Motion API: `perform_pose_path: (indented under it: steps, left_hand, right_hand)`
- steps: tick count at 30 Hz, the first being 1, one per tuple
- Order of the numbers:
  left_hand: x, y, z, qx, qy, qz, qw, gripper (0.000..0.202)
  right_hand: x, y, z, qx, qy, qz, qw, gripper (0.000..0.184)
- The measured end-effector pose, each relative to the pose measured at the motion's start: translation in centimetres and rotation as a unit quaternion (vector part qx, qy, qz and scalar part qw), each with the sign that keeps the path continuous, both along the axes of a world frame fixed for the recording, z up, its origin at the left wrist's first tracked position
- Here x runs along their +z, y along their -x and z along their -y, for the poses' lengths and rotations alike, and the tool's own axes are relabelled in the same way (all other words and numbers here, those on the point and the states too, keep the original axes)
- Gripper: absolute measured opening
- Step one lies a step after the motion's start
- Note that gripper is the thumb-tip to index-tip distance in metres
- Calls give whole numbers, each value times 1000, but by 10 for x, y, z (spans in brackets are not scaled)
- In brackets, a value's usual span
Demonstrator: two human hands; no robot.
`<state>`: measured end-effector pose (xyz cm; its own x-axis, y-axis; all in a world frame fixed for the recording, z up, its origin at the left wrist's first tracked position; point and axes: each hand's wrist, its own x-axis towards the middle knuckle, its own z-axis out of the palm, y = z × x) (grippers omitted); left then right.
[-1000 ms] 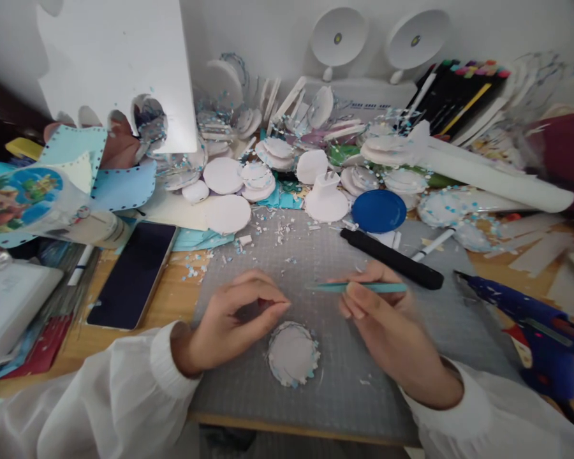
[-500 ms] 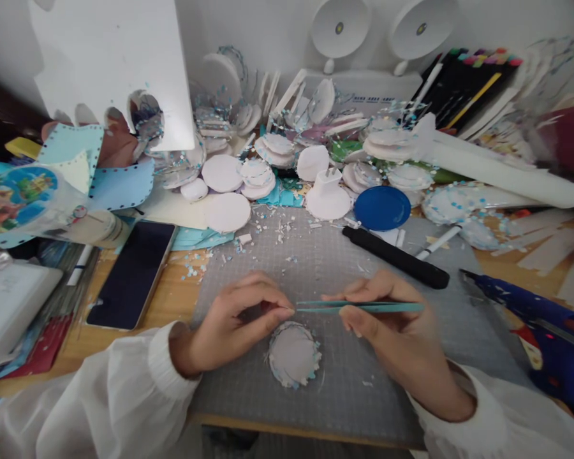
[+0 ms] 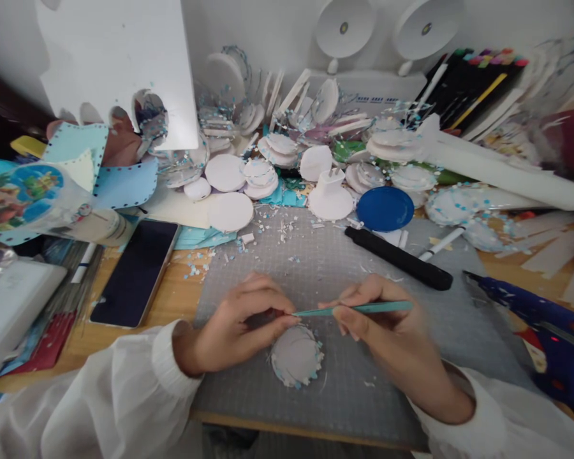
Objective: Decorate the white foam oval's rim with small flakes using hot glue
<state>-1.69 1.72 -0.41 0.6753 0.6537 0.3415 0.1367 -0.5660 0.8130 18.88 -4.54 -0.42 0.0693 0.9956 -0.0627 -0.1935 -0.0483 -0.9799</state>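
Green tweezers [image 3: 382,307] lie between the thumb and fingers of my right hand [image 3: 387,338], their tips pointing left. My left hand [image 3: 246,322] is closed in a pinch, thumb against forefinger, right where the tweezer tips end. Whatever sits in that pinch is too small to make out. Just below the fingertips, a round white disc [image 3: 296,357] edged with tiny white and pale blue bits rests on the grey cutting mat [image 3: 363,408].
A black pen-like tool [image 3: 397,258] and a blue lid [image 3: 385,209] lie beyond my right hand. A blue glue gun [image 3: 545,325] is at the right, a phone [image 3: 136,274] at the left. Decorated white discs [image 3: 280,150] crowd the back, with paper scraps [image 3: 284,226] before them.
The tweezers have moved slightly left, their tips now closed together and meeting my left fingertips. Before, the tips were apart and just short of the pinch.
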Motion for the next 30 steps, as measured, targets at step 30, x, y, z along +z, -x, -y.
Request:
perform_pose_path:
  steps: [30]
  left_hand:
    - [3, 5, 3, -136, -42, -49, 989, 24]
  right_hand:
    - [62, -3, 6, -187, -154, 24, 970, 13]
